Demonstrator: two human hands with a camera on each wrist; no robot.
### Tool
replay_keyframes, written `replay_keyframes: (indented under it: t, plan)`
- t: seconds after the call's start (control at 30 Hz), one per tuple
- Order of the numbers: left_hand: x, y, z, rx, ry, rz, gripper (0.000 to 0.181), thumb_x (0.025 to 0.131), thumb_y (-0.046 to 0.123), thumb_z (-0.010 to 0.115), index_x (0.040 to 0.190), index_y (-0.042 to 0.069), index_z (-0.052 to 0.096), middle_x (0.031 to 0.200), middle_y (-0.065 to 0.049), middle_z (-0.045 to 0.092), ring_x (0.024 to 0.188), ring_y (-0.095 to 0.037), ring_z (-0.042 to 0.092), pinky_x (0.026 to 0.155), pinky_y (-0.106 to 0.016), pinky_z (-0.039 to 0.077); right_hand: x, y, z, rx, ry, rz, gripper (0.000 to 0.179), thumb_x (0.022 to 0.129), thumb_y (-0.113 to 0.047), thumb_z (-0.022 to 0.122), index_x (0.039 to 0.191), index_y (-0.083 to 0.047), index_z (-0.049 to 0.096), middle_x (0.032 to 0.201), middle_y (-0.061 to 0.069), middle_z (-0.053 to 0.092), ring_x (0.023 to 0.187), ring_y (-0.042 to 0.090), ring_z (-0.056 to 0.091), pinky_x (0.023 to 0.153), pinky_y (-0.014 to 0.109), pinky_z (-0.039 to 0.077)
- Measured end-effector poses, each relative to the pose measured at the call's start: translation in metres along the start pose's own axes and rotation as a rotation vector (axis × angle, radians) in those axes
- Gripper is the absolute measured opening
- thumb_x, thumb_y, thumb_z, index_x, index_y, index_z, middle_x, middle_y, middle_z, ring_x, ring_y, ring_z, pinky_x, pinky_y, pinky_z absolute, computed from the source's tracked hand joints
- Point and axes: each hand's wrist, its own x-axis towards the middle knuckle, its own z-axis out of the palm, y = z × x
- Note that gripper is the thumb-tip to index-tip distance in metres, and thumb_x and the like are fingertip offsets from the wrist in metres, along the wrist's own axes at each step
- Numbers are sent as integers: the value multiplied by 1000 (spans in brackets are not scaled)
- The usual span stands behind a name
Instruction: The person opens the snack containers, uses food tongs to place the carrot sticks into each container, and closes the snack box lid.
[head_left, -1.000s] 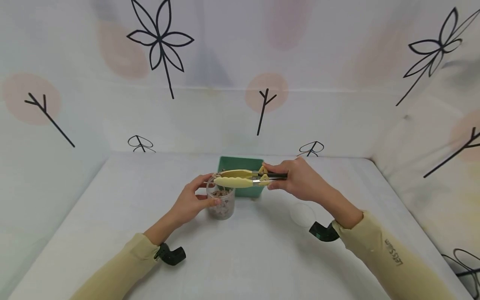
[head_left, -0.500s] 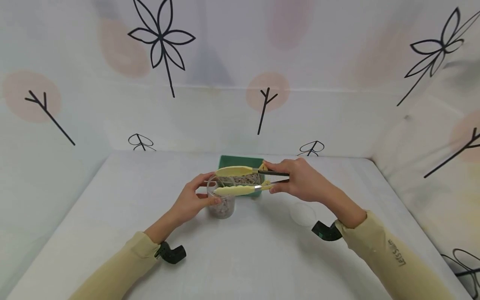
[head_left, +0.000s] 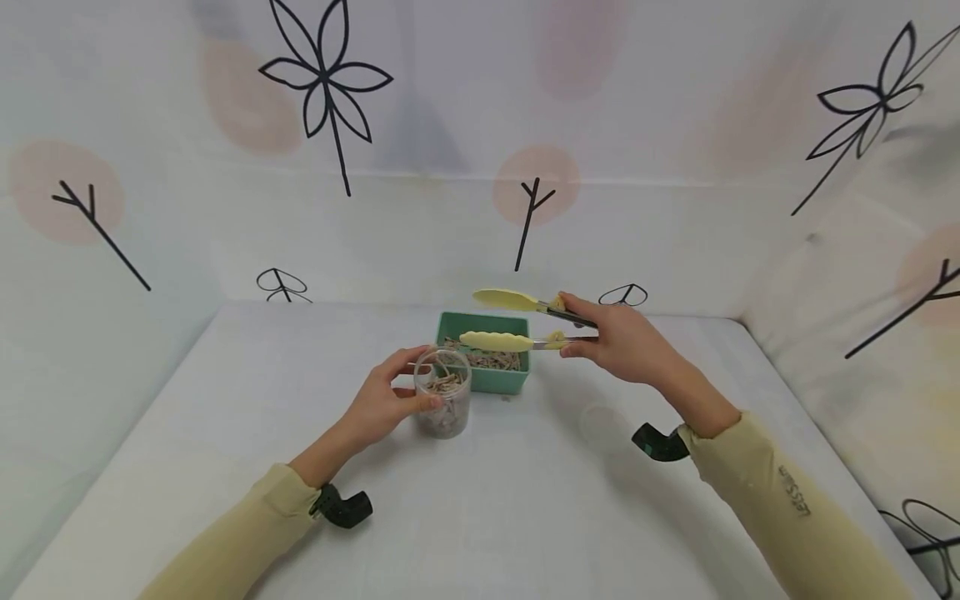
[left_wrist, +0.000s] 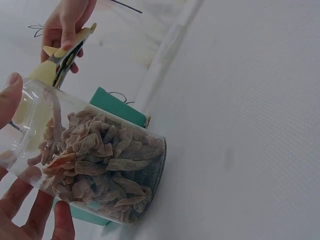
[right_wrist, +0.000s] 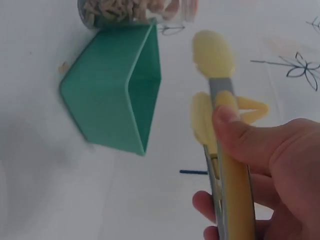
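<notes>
In the head view, I see that the tongs (head_left: 498, 342) cover part of the box (head_left: 498, 382). The left wrist view cuts the left hand (head_left: 381, 402) at its edge. The right one cuts the jar (right_wrist: 130, 11) above and the tongs below, and there the box hides its contents (head_left: 498, 361) from me.

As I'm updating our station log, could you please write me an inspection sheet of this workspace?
Surface: white table, with a faint dark smudge visible in the left wrist view.
Job's things: clear jar with brownish pieces inside; green box holding similar pieces; yellow-tipped tongs, spread apart, nothing seen between their tips.
Clutter: clear disc, perhaps a lid, lying on the table; small crumb beside the green box.
Hands: left hand holds the jar; right hand grips the tongs.
Cables: nothing seen.
Surroundings: pale backdrop with black plant drawings and pinkish patches.
</notes>
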Motion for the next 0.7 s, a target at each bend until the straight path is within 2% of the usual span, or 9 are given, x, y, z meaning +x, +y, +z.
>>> replay_keyframes:
  t: [0.13, 0.27, 0.37, 0.47, 0.6, 0.7]
  plan:
    - [0, 1, 0, 0, 4, 3, 71, 86, 18, 80, 148, 17, 46, 138, -11, 53, 124, -33, 49, 93, -47, 49, 5, 1, -2, -135, -35, 52, 75, 86, -29, 80, 150, -12, 45, 113, 12, 68, 86, 24, 59, 63, 36, 48]
    - [0, 0, 1, -4, 6, 3, 71, 86, 17, 80, 148, 17, 46, 138, -11, 53, 124, -33, 49, 93, -47, 49, 15, -2, -2, -256, -65, 20, 69, 84, -26, 82, 145, -15, 53, 105, 9, 69, 87, 25, 61, 56, 32, 46]
    - [-1, 0, 1, -6, 11, 2, 71, 86, 15, 80, 149, 17, 46, 137, -11, 53, 124, -33, 49, 93, -48, 49, 25, -7, -1, -316, -112, -10, 66, 83, -25, 83, 143, -17, 57, 107, 8, 70, 90, 26, 63, 56, 32, 46]
    - [-1, 0, 2, -2, 15, 3, 72, 86, 15, 81, 149, 17, 46, 137, -9, 53, 124, -32, 49, 93, -47, 50, 36, -12, 5, -346, -188, -6, 66, 83, -24, 83, 143, -18, 56, 113, 8, 70, 94, 27, 64, 58, 32, 48]
    - [-1, 1, 1, 4, 11, 9, 72, 86, 17, 81, 149, 17, 45, 137, -9, 53, 124, -34, 49, 92, -45, 50, 51, -17, 17, -361, -290, -1, 71, 84, -27, 82, 147, -17, 51, 121, 8, 68, 101, 28, 64, 65, 34, 52]
    - [-2, 1, 1, 5, 11, 11, 73, 85, 17, 81, 149, 17, 45, 137, -9, 53, 125, -34, 49, 91, -42, 51, 61, -21, 25, -346, -327, -4, 73, 86, -29, 80, 150, -15, 47, 122, 9, 67, 103, 27, 63, 71, 38, 54]
